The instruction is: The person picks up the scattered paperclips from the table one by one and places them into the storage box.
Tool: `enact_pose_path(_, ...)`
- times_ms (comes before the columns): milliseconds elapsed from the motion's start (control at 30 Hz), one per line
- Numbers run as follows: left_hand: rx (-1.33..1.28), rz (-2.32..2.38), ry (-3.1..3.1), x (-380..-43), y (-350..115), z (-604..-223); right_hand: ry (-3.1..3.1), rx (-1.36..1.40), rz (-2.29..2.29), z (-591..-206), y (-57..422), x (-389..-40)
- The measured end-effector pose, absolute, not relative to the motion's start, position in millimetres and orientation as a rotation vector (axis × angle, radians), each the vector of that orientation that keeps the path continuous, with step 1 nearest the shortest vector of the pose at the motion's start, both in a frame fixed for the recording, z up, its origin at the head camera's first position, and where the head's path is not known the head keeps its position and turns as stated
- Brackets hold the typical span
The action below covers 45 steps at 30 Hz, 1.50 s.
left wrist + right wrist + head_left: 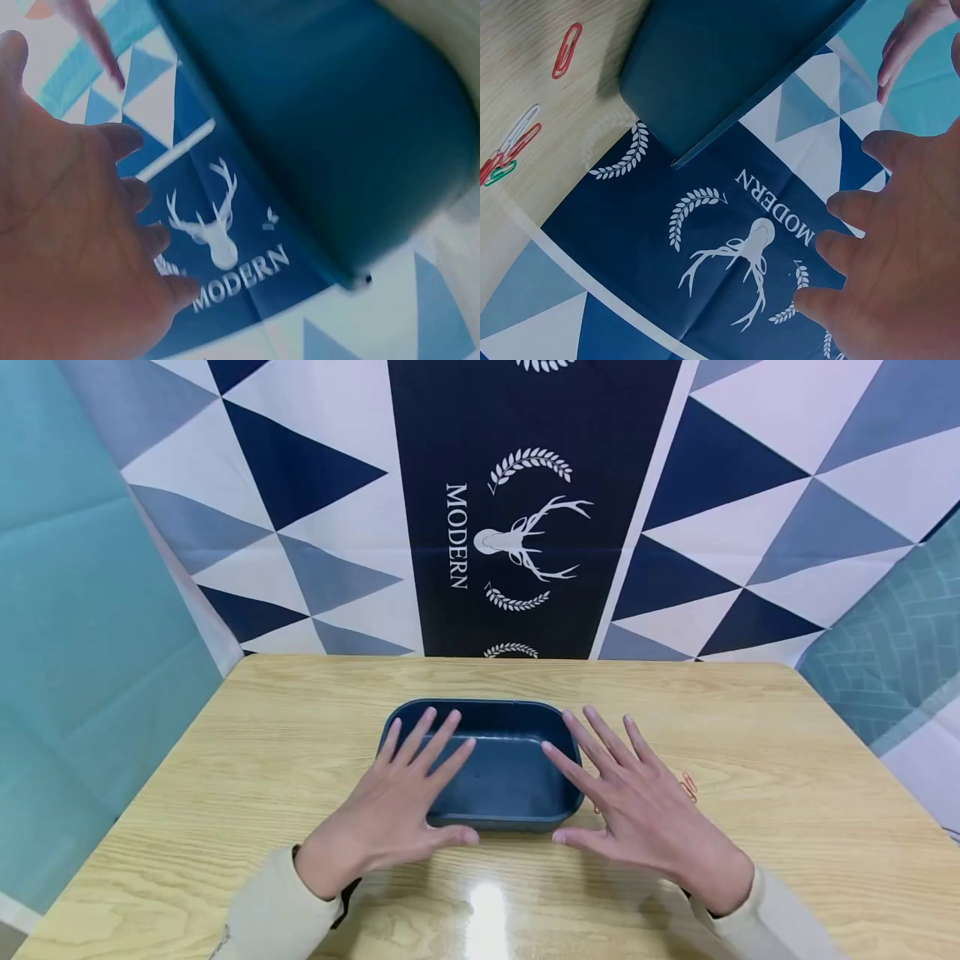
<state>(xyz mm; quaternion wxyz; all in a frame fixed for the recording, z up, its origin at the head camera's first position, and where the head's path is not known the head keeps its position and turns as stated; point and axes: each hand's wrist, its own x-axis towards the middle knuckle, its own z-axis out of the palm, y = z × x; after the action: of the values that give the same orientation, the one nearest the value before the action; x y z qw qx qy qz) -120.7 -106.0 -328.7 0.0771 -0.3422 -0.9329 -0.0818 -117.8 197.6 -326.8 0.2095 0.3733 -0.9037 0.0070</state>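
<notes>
A dark blue bin point(498, 777) sits mid-frame; the left hand point(397, 806) and right hand point(645, 802) overlap its ends in the head view, each grip wide. A red paperclip point(567, 51) lies upper left in the right-wrist view, on the tabletop point(780, 760).

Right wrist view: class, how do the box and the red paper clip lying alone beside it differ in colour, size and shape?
Colour: the box is dark blue, while the paper clip is red. Size: the box is far larger than the paper clip. Shape: the box is hollow with raised walls; the paper clip is a thin, flat loop. Both rest on the wooden table.
</notes>
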Motion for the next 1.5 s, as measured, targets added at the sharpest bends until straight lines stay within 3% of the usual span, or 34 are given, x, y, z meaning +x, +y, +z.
enact_pose_path(333,-0.789,-0.489,-2.849,-139,-133,-319,-2.544,1.065,0.009,-328,202,-122)
enact_pose_path(600,-0.273,-1.458,-2.849,-170,-157,-328,-2.547,1.076,0.065,-326,209,-128)
enact_pose_path(733,-0.137,-1.916,-2.782,-181,-166,-341,-2.571,1.104,0.112,-329,211,-129)
enact_pose_path(1267,-0.098,-2.501,-2.495,-192,-179,-363,-2.649,1.120,0.251,-330,225,-140)
enact_pose_path(1500,-0.152,-2.581,-2.448,-193,-182,-363,-2.783,0.961,0.492,-326,242,-153)
